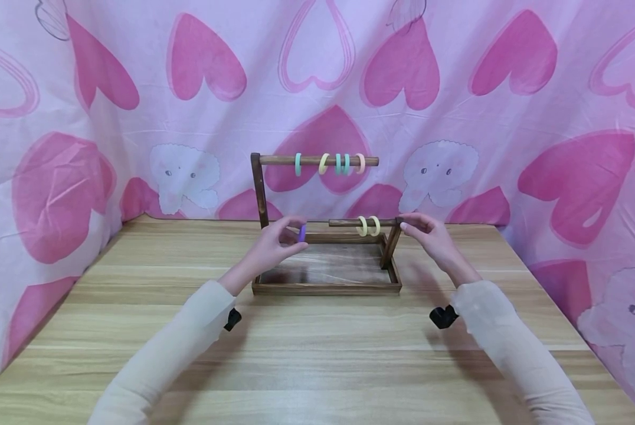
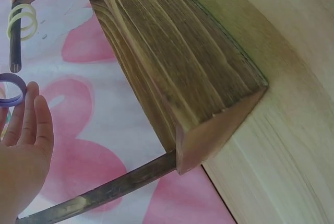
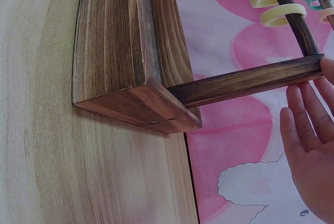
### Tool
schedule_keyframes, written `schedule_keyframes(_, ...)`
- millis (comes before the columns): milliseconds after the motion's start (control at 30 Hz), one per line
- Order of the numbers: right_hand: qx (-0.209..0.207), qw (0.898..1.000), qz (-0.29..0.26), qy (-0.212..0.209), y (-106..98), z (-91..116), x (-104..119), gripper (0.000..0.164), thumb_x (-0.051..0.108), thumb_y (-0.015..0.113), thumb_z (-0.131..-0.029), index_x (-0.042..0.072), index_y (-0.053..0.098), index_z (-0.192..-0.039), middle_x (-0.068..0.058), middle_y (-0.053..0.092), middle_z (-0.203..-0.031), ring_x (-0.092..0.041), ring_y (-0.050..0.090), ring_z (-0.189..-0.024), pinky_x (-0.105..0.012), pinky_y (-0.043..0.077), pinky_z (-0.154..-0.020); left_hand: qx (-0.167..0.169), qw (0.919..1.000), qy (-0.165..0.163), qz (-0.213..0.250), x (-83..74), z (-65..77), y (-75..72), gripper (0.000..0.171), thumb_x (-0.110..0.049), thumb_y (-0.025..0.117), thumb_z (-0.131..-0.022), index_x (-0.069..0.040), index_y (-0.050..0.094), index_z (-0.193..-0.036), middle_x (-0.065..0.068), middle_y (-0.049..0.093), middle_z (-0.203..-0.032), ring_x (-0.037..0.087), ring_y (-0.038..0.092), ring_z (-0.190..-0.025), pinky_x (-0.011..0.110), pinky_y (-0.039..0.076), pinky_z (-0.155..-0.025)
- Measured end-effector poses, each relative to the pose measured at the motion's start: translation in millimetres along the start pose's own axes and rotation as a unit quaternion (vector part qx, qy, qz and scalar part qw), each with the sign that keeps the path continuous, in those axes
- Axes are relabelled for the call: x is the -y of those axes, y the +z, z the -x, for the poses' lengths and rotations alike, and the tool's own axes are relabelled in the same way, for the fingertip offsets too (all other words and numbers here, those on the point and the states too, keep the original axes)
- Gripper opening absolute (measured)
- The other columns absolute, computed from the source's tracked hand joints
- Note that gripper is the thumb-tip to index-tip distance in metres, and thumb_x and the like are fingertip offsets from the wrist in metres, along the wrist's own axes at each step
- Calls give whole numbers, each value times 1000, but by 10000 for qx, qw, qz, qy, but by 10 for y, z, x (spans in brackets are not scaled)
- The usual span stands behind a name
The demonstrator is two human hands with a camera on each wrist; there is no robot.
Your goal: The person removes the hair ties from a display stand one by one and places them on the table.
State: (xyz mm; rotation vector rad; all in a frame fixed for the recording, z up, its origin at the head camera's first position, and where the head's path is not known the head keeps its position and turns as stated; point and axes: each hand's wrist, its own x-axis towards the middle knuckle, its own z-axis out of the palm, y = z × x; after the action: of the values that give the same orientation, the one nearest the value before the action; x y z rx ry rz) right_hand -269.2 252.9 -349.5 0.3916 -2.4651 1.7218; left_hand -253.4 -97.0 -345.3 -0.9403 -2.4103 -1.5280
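Between thumb and fingers, my left hand (image 1: 280,241) pinches a purple ring (image 1: 302,232), held upright a little left of the lower bar's free end. That lower wooden bar (image 1: 344,223) carries two pale yellow rings (image 3: 282,14). My right hand (image 1: 430,236) grips the top of the short right post (image 3: 245,80), where the lower bar joins it. On the upper bar (image 1: 280,160) hang several rings in mint green, yellow and pink. Both bars belong to a dark wooden stand with a shallow tray base (image 1: 325,289). In the left wrist view, the purple ring (image 2: 21,91) is near the bar's tip.
The stand sits toward the back of a light wood table (image 1: 317,354). Behind it hangs a pink curtain (image 1: 317,71) with hearts. A black device (image 1: 444,317) is under the right wrist and another black device (image 1: 233,319) under the left.
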Motion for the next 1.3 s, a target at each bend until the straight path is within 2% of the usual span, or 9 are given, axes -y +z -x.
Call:
schedule_keyframes(167, 11, 10000, 7, 35, -5, 4, 4, 43, 31, 58, -85, 3, 54, -117, -3, 57, -109, -11, 51, -98, -27, 39, -84, 21, 9998, 22, -183, -269, 71, -45, 35, -1, 65, -78, 3, 52, -110, 16, 56, -100, 26, 59, -80, 33, 49, -70)
schedule_keyframes(467, 0, 10000, 7, -51, -8, 4, -6, 42, 30, 59, -85, 3, 55, -117, -2, 57, -108, -11, 52, -97, -26, 40, -83, 71, 9995, 83, -311, -322, 143, -84, 38, 1, 65, -77, 7, 53, -113, 17, 58, -96, 27, 57, -79, 36, 48, -66)
schedule_keyframes(633, 27, 10000, 60, -15, -11, 4, 0, 44, 32, 58, -85, 4, 54, -118, -2, 57, -109, -11, 51, -98, -29, 39, -84, -3, 9987, 314, -409, -86, 165, -91, 39, -4, 67, -77, 1, 56, -114, 14, 58, -97, 28, 55, -81, 35, 46, -61)
schedule_keyframes(700, 22, 10000, 70, 18, -8, 2, 1, 44, 32, 58, -85, 4, 54, -118, -3, 56, -110, -12, 51, -98, -30, 39, -85, 2, 9984, 312, -467, 23, 175, -100, 39, -8, 68, -77, -3, 57, -114, 10, 58, -99, 25, 55, -81, 32, 46, -61)
schedule_keyframes(767, 7, 10000, 83, 32, -6, 0, 3, 45, 32, 58, -85, 3, 53, -118, -4, 56, -110, -12, 51, -99, -30, 39, -85, 34, 9978, 288, -590, 68, 194, -119, 38, -12, 68, -78, -6, 58, -114, 5, 58, -99, 21, 54, -81, 29, 46, -60)
schedule_keyframes(900, 6, 9999, 110, 4, -4, -4, 5, 45, 31, 58, -86, 1, 52, -119, -6, 56, -111, -13, 50, -100, -32, 38, -86, 62, 9967, 268, -768, 89, 246, -155, 37, -15, 69, -77, -6, 59, -112, 2, 58, -96, 21, 52, -77, 27, 45, -60)
schedule_keyframes(1133, 11, 10000, 81, 8, -2, -2, 8, 44, 32, 58, -85, 3, 53, -118, -4, 56, -110, -13, 50, -100, -30, 38, -86, 236, 9938, 192, -1073, 88, 366, -202, 36, -12, 70, -76, -4, 60, -110, 5, 57, -88, 21, 50, -72, 30, 44, -58)
schedule_keyframes(1300, 7, 10000, 45, -17, -4, -1, 0, 43, 31, 58, -85, 3, 54, -118, -3, 57, -109, -12, 50, -100, -27, 39, -84, 325, 9913, 283, -1246, 103, 447, -225, 36, -9, 71, -74, -5, 61, -109, 5, 58, -86, 18, 48, -68, 33, 43, -54)
